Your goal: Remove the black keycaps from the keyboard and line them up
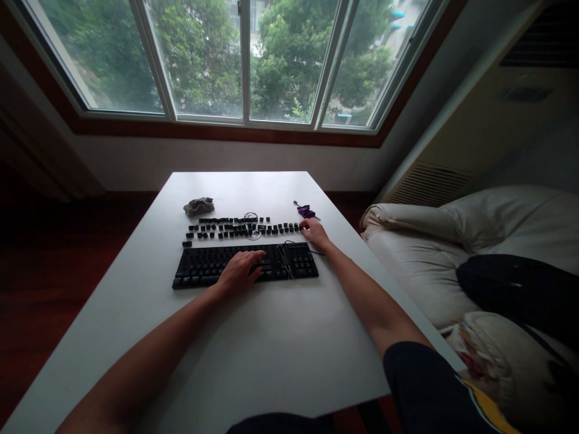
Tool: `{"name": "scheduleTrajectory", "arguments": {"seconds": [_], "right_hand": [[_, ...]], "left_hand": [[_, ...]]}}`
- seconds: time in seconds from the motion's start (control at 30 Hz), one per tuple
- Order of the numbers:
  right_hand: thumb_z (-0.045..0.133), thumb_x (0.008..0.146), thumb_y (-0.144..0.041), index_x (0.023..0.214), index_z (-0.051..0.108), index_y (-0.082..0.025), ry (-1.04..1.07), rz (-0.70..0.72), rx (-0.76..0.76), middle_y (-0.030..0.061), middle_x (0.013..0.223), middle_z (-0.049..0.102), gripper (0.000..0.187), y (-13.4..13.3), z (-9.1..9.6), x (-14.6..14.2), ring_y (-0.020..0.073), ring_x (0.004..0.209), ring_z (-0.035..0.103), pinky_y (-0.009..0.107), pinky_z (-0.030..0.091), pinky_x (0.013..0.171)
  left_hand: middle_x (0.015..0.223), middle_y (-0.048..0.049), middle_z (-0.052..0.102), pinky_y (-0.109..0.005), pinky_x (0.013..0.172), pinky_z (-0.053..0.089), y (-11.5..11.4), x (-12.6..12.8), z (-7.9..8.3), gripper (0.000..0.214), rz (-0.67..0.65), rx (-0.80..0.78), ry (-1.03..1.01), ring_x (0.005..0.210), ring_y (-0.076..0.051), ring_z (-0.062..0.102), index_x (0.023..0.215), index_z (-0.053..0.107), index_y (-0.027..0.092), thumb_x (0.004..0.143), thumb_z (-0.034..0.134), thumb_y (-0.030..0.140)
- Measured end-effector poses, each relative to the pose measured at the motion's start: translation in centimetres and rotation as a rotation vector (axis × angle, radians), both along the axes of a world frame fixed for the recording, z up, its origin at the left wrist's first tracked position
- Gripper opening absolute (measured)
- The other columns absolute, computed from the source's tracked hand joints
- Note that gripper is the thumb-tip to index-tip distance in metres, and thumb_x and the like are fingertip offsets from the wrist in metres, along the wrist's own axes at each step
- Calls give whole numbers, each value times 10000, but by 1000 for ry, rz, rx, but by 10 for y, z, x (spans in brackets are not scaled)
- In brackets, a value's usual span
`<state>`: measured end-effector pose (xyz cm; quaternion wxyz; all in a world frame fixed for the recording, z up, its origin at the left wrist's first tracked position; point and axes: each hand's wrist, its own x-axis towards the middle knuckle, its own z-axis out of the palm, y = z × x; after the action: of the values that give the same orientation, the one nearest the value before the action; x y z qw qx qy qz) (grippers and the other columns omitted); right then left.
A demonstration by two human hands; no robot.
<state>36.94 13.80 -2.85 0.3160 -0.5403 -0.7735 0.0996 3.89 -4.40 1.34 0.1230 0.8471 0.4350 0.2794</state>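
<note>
A black keyboard (pixel 203 266) lies across the middle of a white table (pixel 271 337). My left hand (pixel 239 270) rests flat on the keyboard's middle, fingers spread. Behind the keyboard, several loose black keycaps (pixel 235 229) sit in rows. My right hand (pixel 315 232) reaches past the keyboard's right end to the right end of the keycap rows, fingers curled down at a keycap; whether it grips one is too small to see. A thin wire tool (pixel 251 217) lies among the keycaps.
A grey crumpled cloth (pixel 199 206) lies at the table's back left. A small purple tool (pixel 306 211) sits at the back right. A pale cushioned sofa (pixel 452 241) with a dark bag (pixel 520 289) stands right of the table. Windows run along the far wall.
</note>
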Motion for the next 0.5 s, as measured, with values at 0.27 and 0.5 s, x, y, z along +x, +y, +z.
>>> {"name": "scheduleTrajectory", "arguments": {"seconds": [0.27,0.5], "right_hand": [[601,763,-108,1005,691,-177,62,-5,-29,50,939,612,268,-7,9,-3,177,815,597,348,519,829],[540,856,-153,1025,701,-190,125,105,75,65,967,658,236,-48,35,-21,194,845,612,342,511,791]], "left_hand": [[1056,-49,683,-395,922,451,0,0,-1,428,-4,-1,-14,979,-228,624,1296,525,247,876,602,212],[1056,-47,685,-400,937,441,0,-1,0,427,-9,5,-3,1003,-234,621,1302,517,245,884,600,211]]}}
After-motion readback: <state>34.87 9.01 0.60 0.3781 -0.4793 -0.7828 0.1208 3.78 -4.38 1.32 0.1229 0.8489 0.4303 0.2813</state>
